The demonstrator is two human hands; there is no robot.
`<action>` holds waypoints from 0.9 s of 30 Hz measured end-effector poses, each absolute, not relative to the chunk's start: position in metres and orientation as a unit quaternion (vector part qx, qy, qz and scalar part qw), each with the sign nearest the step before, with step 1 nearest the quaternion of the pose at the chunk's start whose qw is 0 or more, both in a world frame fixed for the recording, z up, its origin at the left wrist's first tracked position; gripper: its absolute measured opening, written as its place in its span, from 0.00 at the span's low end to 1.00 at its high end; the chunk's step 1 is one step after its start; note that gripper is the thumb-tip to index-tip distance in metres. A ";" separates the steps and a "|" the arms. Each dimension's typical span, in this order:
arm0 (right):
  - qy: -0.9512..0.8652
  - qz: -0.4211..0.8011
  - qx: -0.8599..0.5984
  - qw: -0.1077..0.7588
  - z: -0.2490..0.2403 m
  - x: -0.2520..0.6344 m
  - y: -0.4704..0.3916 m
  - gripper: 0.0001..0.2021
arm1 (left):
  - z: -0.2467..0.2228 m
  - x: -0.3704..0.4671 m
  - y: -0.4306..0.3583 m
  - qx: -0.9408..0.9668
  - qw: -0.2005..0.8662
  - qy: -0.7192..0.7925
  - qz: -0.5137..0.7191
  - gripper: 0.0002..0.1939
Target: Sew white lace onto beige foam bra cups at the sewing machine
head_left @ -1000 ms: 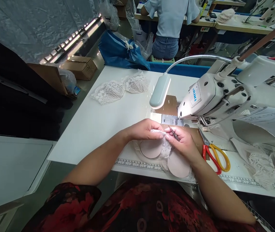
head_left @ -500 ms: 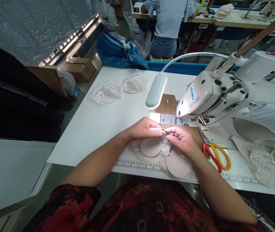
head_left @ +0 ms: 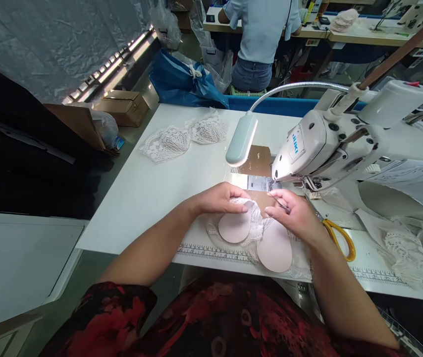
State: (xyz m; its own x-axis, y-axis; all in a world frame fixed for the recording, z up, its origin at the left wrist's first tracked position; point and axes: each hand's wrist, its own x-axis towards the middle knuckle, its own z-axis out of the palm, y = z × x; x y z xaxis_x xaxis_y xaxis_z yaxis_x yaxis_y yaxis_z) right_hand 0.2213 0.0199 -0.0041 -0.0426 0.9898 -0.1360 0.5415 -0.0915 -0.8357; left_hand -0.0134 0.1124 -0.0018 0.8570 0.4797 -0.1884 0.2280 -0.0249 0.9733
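In the head view, my left hand [head_left: 226, 199] pinches the upper edge of a white lace bra [head_left: 255, 228] between thumb and fingers. The bra has two smooth pale pink cup pads, and lies across the front edge of the table. My right hand [head_left: 289, 210] is closed on a small thin metal tool [head_left: 280, 203], whose exact kind is too small to tell. Its tip points up and left, apart from the bra. Beside my right wrist lie scissors with a yellow handle [head_left: 341, 240], partly hidden by my forearm.
A sewing machine [head_left: 319, 144] stands at the right, with a lamp [head_left: 241, 139] over the table. Another lace piece [head_left: 185, 136] lies at the back left. More lace pieces [head_left: 404, 248] are at the right. A ruler strip [head_left: 215, 253] runs along the front edge. A person [head_left: 259, 39] sits beyond.
My hands have moved apart. The right hand has drawn back to the right with the metal tool, away from the fabric edge that the left hand still holds.
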 end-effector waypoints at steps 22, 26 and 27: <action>-0.724 0.295 -0.597 0.181 0.012 0.198 0.014 0.11 | 0.017 -0.047 0.118 0.829 0.433 0.352 0.020 0.06; -0.746 0.230 -0.524 0.340 0.014 0.144 0.066 0.11 | 0.055 -0.095 0.149 0.861 0.178 0.443 0.176 0.03; -0.739 0.225 -0.498 0.394 0.014 0.132 0.084 0.11 | 0.064 -0.106 0.160 0.846 0.120 0.464 0.233 0.02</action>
